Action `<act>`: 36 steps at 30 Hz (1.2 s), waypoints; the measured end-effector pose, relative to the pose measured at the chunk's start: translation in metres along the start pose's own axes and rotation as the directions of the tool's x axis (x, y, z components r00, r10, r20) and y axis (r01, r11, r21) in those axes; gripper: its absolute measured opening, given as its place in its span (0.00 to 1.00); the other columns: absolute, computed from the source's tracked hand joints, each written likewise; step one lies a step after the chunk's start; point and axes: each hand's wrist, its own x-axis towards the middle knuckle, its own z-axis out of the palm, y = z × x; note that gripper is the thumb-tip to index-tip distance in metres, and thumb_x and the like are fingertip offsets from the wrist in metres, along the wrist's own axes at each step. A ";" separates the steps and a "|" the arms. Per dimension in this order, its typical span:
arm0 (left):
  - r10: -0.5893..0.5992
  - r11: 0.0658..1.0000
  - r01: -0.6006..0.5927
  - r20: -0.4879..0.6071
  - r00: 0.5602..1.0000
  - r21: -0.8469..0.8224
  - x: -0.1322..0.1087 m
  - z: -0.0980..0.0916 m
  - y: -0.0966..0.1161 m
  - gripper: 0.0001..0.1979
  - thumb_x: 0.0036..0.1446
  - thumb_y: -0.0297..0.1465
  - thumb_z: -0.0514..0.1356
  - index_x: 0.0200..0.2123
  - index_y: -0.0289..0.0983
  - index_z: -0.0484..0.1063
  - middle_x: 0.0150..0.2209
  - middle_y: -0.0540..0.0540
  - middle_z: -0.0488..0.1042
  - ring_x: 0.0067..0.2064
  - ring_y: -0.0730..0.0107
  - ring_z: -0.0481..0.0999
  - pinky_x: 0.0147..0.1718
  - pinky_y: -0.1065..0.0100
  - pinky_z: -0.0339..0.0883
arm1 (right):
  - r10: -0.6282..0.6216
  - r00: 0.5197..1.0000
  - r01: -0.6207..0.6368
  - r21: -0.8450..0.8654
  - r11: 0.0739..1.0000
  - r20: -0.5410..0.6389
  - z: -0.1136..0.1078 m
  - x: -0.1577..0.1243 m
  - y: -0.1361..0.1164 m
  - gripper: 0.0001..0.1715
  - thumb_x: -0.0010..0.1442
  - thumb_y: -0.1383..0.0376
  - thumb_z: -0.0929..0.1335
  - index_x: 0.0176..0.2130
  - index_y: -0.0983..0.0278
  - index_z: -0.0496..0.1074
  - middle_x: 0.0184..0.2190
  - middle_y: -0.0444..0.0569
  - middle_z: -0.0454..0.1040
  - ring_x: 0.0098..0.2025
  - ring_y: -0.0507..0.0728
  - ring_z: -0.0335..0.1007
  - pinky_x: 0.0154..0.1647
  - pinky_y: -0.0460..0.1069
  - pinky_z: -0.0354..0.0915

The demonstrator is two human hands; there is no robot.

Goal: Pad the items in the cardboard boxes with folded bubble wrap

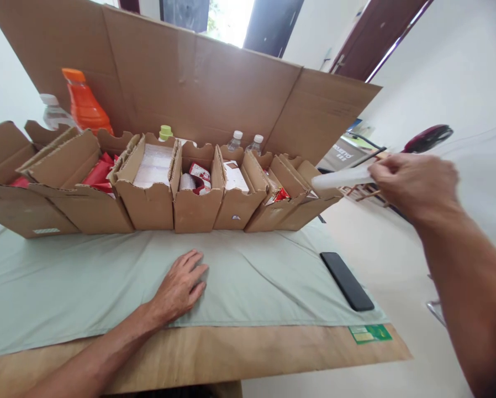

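Observation:
My left hand (184, 284) lies flat on the pale green cloth (248, 276), fingers spread, with nothing in it. At the right, my right hand (416, 179) is raised and closed around a white translucent strip (343, 178), whose far end is over the rightmost cardboard box (310, 207). A dark red object with a black oval end (429, 138) shows just above that hand; whether the fingers hold it too is unclear. Several open cardboard boxes stand in a row, holding red packets (99, 174), white sheets (152, 166) and small packages.
Behind the boxes stand a tall cardboard panel (215, 83), an orange bottle (86, 105), and clear bottles (255, 143). A black phone (347, 281) lies on the cloth at the right. A green card (370, 333) is at the wooden table's front edge (273, 354).

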 end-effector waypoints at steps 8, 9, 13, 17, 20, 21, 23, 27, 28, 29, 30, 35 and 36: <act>-0.363 0.408 0.370 0.223 0.905 -0.835 0.007 -0.039 0.044 0.29 0.60 0.46 0.66 0.61 0.40 0.70 0.62 0.33 0.73 0.63 0.44 0.73 0.59 0.43 0.69 | -0.115 0.991 0.132 0.640 0.757 -0.068 -0.027 -0.173 -0.086 0.08 0.64 0.61 0.71 0.36 0.62 0.80 0.35 0.47 0.83 0.38 0.56 0.79 0.44 0.50 0.70; -0.330 0.241 0.380 0.293 0.897 -0.893 0.007 -0.043 0.050 0.33 0.58 0.48 0.68 0.62 0.40 0.68 0.62 0.33 0.73 0.61 0.43 0.75 0.55 0.45 0.73 | -0.142 0.989 0.137 0.700 0.701 -0.051 -0.015 -0.193 -0.100 0.08 0.65 0.61 0.70 0.36 0.61 0.80 0.36 0.47 0.84 0.39 0.56 0.79 0.45 0.50 0.71; -0.250 -0.109 0.381 0.397 0.883 -0.918 0.007 -0.048 0.054 0.38 0.50 0.46 0.74 0.61 0.39 0.69 0.55 0.35 0.77 0.50 0.49 0.81 0.40 0.55 0.78 | -0.280 0.960 0.137 0.832 0.538 0.023 0.028 -0.255 -0.140 0.09 0.67 0.64 0.68 0.36 0.59 0.79 0.36 0.46 0.84 0.41 0.58 0.81 0.48 0.54 0.72; -0.410 -0.074 0.346 0.344 0.845 -0.935 0.002 -0.048 0.035 0.34 0.47 0.34 0.74 0.59 0.37 0.72 0.48 0.40 0.79 0.44 0.58 0.79 0.32 0.65 0.76 | -0.274 0.939 -0.049 0.868 0.494 0.209 0.043 -0.275 -0.146 0.05 0.66 0.63 0.70 0.42 0.58 0.78 0.43 0.47 0.84 0.47 0.59 0.80 0.53 0.55 0.72; -0.397 -0.008 0.361 0.334 0.855 -0.933 -0.002 -0.049 0.029 0.30 0.47 0.30 0.73 0.56 0.37 0.75 0.46 0.43 0.80 0.41 0.63 0.77 0.35 0.66 0.74 | -0.250 0.911 -0.184 0.866 0.465 0.328 0.043 -0.267 -0.142 0.12 0.66 0.60 0.69 0.49 0.58 0.76 0.47 0.49 0.82 0.49 0.58 0.79 0.54 0.55 0.72; -0.369 0.028 0.378 0.342 0.864 -0.925 -0.003 -0.049 0.029 0.30 0.48 0.29 0.72 0.56 0.38 0.75 0.44 0.45 0.80 0.39 0.65 0.77 0.37 0.66 0.74 | -0.269 0.894 -0.210 0.866 0.453 0.358 0.043 -0.264 -0.142 0.15 0.66 0.59 0.70 0.51 0.58 0.76 0.48 0.49 0.82 0.49 0.58 0.79 0.52 0.55 0.72; -0.296 0.083 0.411 0.372 0.880 -0.908 -0.004 -0.052 0.030 0.34 0.49 0.27 0.71 0.60 0.41 0.73 0.43 0.47 0.80 0.38 0.67 0.78 0.42 0.65 0.72 | -0.342 0.857 -0.220 0.875 0.432 0.385 0.045 -0.258 -0.146 0.15 0.64 0.58 0.71 0.50 0.58 0.77 0.46 0.48 0.83 0.45 0.58 0.79 0.49 0.53 0.73; -0.209 -0.150 0.355 0.380 0.901 -0.923 -0.006 -0.058 0.026 0.41 0.49 0.36 0.73 0.67 0.46 0.67 0.53 0.43 0.78 0.52 0.55 0.78 0.50 0.59 0.71 | -0.315 0.907 -0.138 0.904 0.404 0.279 0.049 -0.259 -0.160 0.06 0.64 0.62 0.71 0.42 0.58 0.79 0.40 0.46 0.83 0.41 0.56 0.78 0.46 0.52 0.73; -0.212 -0.221 0.316 0.362 0.908 -0.923 -0.006 -0.059 0.025 0.41 0.49 0.42 0.73 0.67 0.46 0.66 0.57 0.42 0.76 0.56 0.51 0.76 0.50 0.57 0.72 | -0.256 0.938 -0.116 0.908 0.403 0.234 0.049 -0.261 -0.163 0.06 0.64 0.63 0.71 0.42 0.58 0.79 0.39 0.46 0.82 0.41 0.56 0.77 0.46 0.52 0.72; -0.227 -0.264 0.285 0.346 0.910 -0.922 -0.005 -0.059 0.024 0.42 0.49 0.47 0.72 0.66 0.46 0.67 0.59 0.40 0.75 0.58 0.49 0.75 0.51 0.55 0.72 | -0.197 0.960 -0.105 0.909 0.403 0.198 0.049 -0.264 -0.166 0.06 0.64 0.63 0.71 0.42 0.58 0.79 0.40 0.46 0.82 0.41 0.56 0.77 0.46 0.52 0.72; -0.251 -0.274 0.274 0.343 0.905 -0.922 -0.004 -0.058 0.024 0.43 0.49 0.49 0.72 0.66 0.46 0.67 0.60 0.40 0.74 0.59 0.47 0.74 0.51 0.54 0.72 | -0.141 0.973 -0.112 0.910 0.399 0.181 0.050 -0.267 -0.167 0.06 0.64 0.62 0.72 0.42 0.58 0.78 0.39 0.46 0.81 0.40 0.55 0.76 0.45 0.52 0.72; -0.423 -0.144 0.432 0.451 0.786 -0.890 -0.001 -0.044 0.029 0.23 0.46 0.35 0.77 0.46 0.37 0.80 0.42 0.43 0.82 0.43 0.61 0.80 0.46 0.63 0.70 | -0.049 0.849 -0.502 0.830 0.243 0.527 0.066 -0.279 -0.166 0.16 0.64 0.52 0.70 0.46 0.60 0.74 0.29 0.43 0.76 0.27 0.53 0.71 0.29 0.49 0.70; -0.432 -0.138 0.443 0.457 0.777 -0.886 -0.001 -0.043 0.030 0.18 0.46 0.34 0.76 0.40 0.35 0.81 0.37 0.45 0.82 0.39 0.64 0.79 0.44 0.65 0.69 | -0.082 0.800 -0.564 0.792 0.233 0.594 0.070 -0.281 -0.163 0.18 0.64 0.51 0.70 0.45 0.60 0.73 0.27 0.42 0.75 0.25 0.53 0.70 0.26 0.49 0.69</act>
